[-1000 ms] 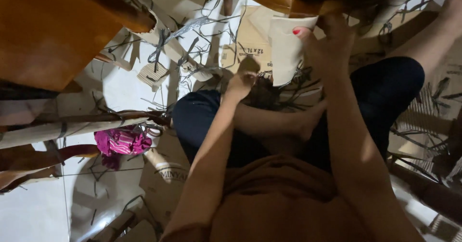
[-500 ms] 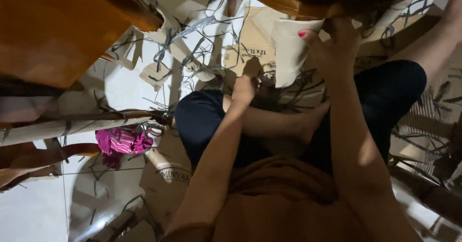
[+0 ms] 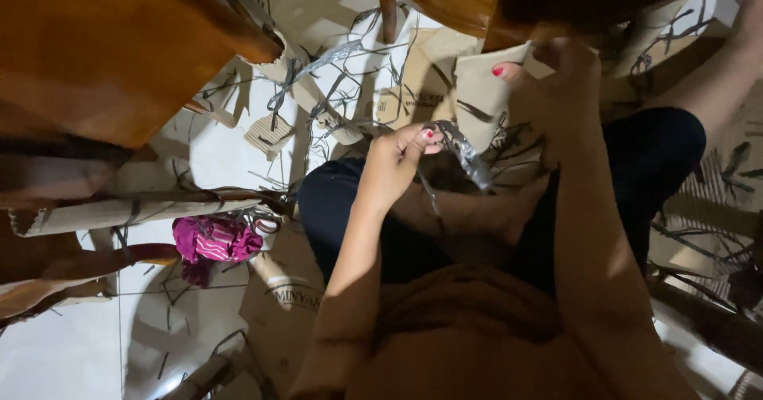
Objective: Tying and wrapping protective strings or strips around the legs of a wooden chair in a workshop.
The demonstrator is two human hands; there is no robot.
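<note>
Person seated cross-legged on a tiled floor littered with cut scraps. Left hand (image 3: 397,161) pinches the end of a thin, dark grey strip of tape-like material (image 3: 465,155), thumb and forefinger closed on it over the lap. Right hand (image 3: 552,90) grips the edge of a flat pale cardboard piece (image 3: 481,90), fingers curled around it, held just beyond the strip. Judged step: peeling the strip from the cardboard. Next move likely needs a steady pull along the strip's length while the cardboard stays braced. A magenta striped cloth bundle (image 3: 214,241) lies well apart, left.

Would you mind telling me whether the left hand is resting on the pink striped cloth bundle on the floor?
No, the left hand pinches a grey tape strip above the lap, well apart from the pink striped cloth bundle.
</note>
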